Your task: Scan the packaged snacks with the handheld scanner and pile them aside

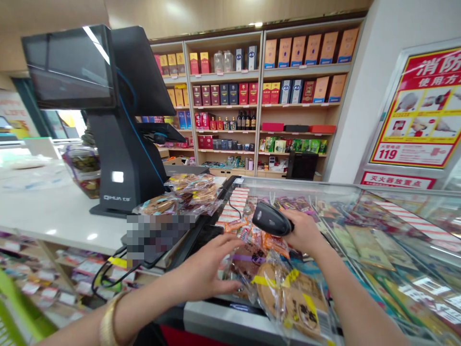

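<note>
My right hand (300,230) is wrapped round a black barcode scanner (272,220), its head pointing left above the counter. Below it are small orange-wrapped snack packets (257,235). My left hand (212,264) reaches in with thumb and fingers apart, at the left edge of a clear bag with a dark brown round biscuit (245,262). Whether the fingertips touch that bag I cannot tell. In front of both hands lies a clear bag of large tan biscuits (288,298) with yellow tape.
A dark checkout terminal (126,120) stands on the white counter (72,218) at left. More bagged biscuits (194,192) are piled beside its base. A glass-topped case (382,230) with flat packets extends right. Shelves (225,74) of boxes line the back wall.
</note>
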The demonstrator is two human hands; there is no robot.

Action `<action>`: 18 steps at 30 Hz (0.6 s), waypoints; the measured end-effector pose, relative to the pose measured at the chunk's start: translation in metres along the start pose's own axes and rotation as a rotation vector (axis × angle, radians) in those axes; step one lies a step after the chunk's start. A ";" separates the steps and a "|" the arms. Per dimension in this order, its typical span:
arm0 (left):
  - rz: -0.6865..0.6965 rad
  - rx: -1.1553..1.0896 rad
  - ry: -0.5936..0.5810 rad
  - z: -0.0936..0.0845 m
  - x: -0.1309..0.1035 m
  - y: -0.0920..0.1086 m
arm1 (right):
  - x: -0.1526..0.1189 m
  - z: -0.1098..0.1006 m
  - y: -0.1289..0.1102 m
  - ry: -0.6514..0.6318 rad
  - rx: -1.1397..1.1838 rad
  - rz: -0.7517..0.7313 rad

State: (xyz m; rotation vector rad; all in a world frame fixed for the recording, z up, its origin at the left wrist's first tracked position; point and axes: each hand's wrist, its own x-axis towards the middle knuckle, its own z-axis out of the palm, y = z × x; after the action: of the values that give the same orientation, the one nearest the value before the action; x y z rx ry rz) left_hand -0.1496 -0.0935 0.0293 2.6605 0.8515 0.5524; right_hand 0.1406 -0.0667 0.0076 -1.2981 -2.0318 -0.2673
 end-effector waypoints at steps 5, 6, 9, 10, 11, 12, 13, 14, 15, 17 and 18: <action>0.169 -0.006 -0.140 0.026 0.022 0.033 | 0.002 -0.002 0.000 0.002 0.015 0.031; 0.199 0.014 -0.163 0.032 0.028 0.039 | 0.002 -0.002 0.001 0.009 0.014 0.036; 0.252 0.094 -0.189 0.052 0.045 0.057 | 0.002 -0.002 0.003 0.018 0.007 0.041; 0.258 0.119 -0.195 0.058 0.050 0.062 | 0.003 -0.002 0.003 0.017 0.003 0.043; 0.260 0.141 -0.203 0.063 0.056 0.065 | 0.003 -0.002 0.004 0.018 0.000 0.048; 0.259 0.159 -0.214 0.068 0.060 0.067 | 0.003 -0.002 0.004 0.019 -0.001 0.054; 0.258 0.173 -0.229 0.072 0.064 0.068 | 0.003 -0.003 0.004 0.021 -0.001 0.061; 0.258 0.180 -0.246 0.074 0.067 0.068 | 0.003 -0.003 0.004 0.022 0.002 0.067; 0.256 0.184 -0.261 0.075 0.069 0.067 | 0.003 -0.003 0.004 0.024 0.006 0.071; 0.248 0.181 -0.265 0.072 0.070 0.064 | 0.003 -0.004 0.005 0.022 0.008 0.071; 0.241 0.178 -0.250 0.069 0.069 0.062 | 0.003 -0.004 0.005 0.020 0.005 0.072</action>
State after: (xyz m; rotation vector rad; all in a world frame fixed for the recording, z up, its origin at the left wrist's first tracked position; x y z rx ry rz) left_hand -0.0366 -0.1111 0.0113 2.9350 0.5347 0.1938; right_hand 0.1457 -0.0641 0.0114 -1.3571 -1.9632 -0.2411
